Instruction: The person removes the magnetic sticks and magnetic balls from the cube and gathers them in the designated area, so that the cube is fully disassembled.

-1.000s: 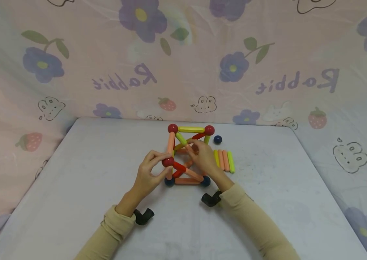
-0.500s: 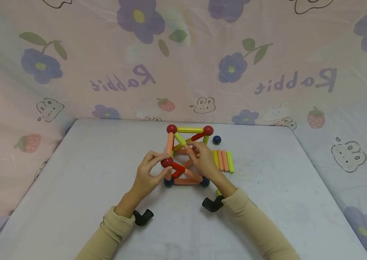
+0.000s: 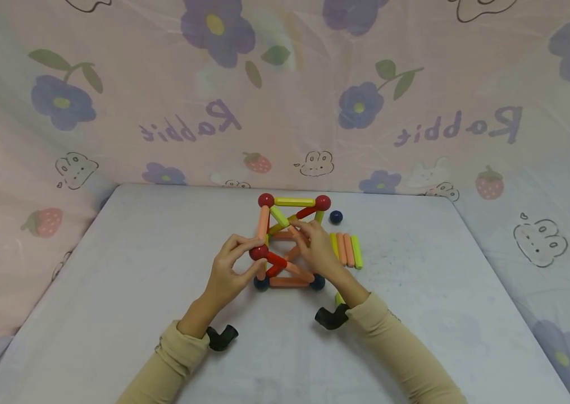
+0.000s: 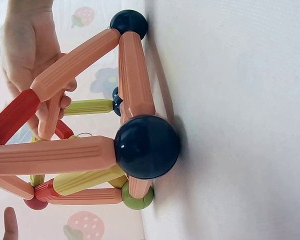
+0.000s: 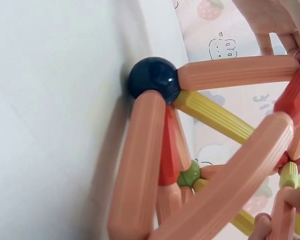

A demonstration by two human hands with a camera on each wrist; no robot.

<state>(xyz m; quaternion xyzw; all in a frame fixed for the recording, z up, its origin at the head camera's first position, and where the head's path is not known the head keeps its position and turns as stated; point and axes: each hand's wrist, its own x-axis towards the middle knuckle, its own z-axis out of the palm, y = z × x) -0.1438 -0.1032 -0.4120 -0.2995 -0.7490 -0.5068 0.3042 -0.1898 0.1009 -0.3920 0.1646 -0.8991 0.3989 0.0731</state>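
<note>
- A frame of glossy coloured balls and ridged, plastic-looking sticks (image 3: 277, 260) stands on the white tabletop (image 3: 123, 269), between the hands.
- At the frame's 9 o'clock side, the left hand (image 3: 229, 269) pinches a glossy red ball (image 3: 259, 252) between thumb and fingers.
- At its 3 o'clock side, the right hand (image 3: 317, 244) pinches a ridged salmon-pink stick (image 5: 281, 220). One end appears to meet a short yellow-green stick (image 3: 279, 216), which slants toward 5 o'clock from a second red ball (image 3: 266, 200) at the frame's 11 o'clock corner; the other end is hard to make out.
- Just changed: the right wrist has slid slightly toward 6 o'clock, showing more of a loose yellow-green stick (image 3: 340, 298) near 5 o'clock. Both pinches stay, so I judge the joint is being adjusted, with the salmon-pink stick not yet left unsupported.
- Outward at 3 o'clock lies a row of loose yellow, salmon and green sticks (image 3: 348, 250); at 2 o'clock, a loose dark blue ball (image 3: 336, 216).
- Beyond, at 12 o'clock, hangs a flower-printed pale curtain (image 3: 285, 101).
</note>
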